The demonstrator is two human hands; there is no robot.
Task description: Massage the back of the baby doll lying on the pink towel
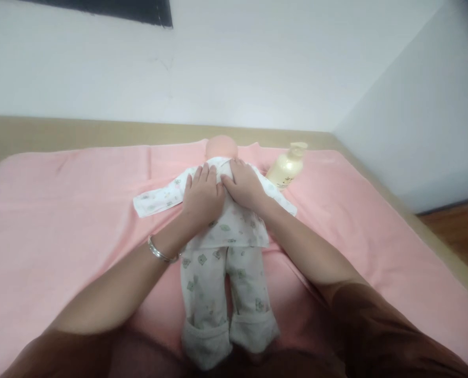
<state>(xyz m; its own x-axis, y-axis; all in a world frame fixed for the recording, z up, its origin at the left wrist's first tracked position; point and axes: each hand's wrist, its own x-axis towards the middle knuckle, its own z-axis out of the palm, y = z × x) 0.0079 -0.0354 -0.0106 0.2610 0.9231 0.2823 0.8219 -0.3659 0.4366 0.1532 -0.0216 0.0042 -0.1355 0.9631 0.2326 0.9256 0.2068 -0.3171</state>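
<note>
A baby doll [221, 147] in a white printed top and trousers lies stretched out, its bald head pointing away from me. Its face does not show. My left hand [204, 194] rests flat on the left side of the doll's upper body, fingers extended. On the right side lies my right hand [243, 185], also flat, its thumb near the left one. Both palms press on the cloth of the top [228, 231], and neither holds anything. The trousers [206, 283] have turned-up cuffs and reach toward me between my forearms. A silver bangle circles my left wrist.
A pink blanket [68, 210] lies under the doll, with folds around it. To the right of the doll's shoulder, a pale yellow pump bottle [287, 167] leans or stands tilted in view. A beige surface edge [80, 131] runs along the white wall behind.
</note>
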